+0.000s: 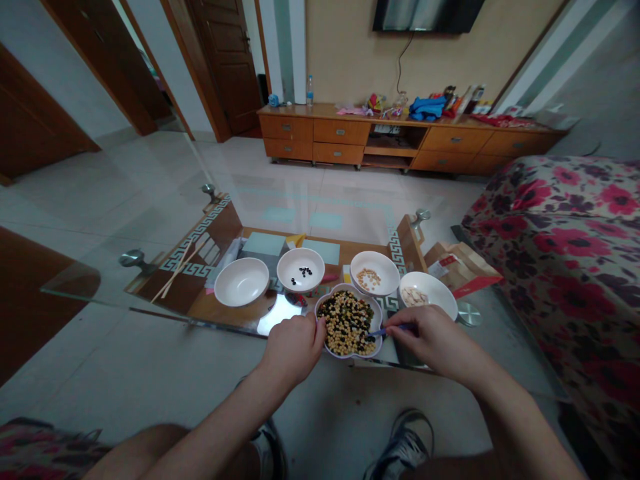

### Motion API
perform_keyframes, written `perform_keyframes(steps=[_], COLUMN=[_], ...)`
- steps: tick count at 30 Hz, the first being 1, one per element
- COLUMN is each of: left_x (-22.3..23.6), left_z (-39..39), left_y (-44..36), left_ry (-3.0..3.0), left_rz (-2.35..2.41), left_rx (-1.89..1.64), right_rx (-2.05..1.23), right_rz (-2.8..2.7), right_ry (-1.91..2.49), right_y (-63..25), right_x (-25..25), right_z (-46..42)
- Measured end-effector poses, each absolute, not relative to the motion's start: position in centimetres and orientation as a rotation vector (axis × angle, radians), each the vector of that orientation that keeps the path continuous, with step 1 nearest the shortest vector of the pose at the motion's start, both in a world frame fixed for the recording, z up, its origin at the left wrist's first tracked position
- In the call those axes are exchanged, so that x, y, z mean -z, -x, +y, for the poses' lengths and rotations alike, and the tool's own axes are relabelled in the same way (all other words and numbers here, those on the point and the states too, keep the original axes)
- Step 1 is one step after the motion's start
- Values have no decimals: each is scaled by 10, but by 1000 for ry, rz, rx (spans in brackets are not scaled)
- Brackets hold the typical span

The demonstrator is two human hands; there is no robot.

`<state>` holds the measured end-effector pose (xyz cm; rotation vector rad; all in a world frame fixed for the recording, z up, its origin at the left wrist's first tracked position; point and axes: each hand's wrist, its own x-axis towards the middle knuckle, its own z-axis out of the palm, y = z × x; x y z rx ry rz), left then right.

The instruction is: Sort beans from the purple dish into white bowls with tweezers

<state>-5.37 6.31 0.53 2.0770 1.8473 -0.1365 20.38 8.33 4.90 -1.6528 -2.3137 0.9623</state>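
A flower-shaped bowl full of mixed beans, yellow, black and green, sits at the near edge of a glass table. My left hand is closed against the bowl's left rim. My right hand pinches thin blue tweezers whose tips reach into the beans at the bowl's right side. Behind stand several white bowls: an empty bowl, a bowl with a few black beans, a bowl with yellow beans and a bowl with pale pieces.
A brown paper bag lies at the table's right end. A floral sofa stands to the right. A wooden cabinet with clutter runs along the far wall. Chopsticks lie on the shelf under the glass. My knees and shoes show below.
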Motion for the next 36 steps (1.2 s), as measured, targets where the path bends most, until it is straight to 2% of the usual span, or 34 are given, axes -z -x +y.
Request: perform_keyframes(steps=[17, 23, 36], left_x=[-8, -7, -9], left_z=[63, 63, 63], left_y=[53, 53, 53], left_ry=[-2067, -2069, -2068], left_rz=[1836, 1842, 1848], left_rx=[145, 145, 140], right_rx=[-839, -639, -256], right_rz=[-2212, -2020, -1678], right_ry=[1639, 1684, 2246], right_y=[-215, -237, -277], right_x=[-54, -63, -58], right_z=[85, 88, 96])
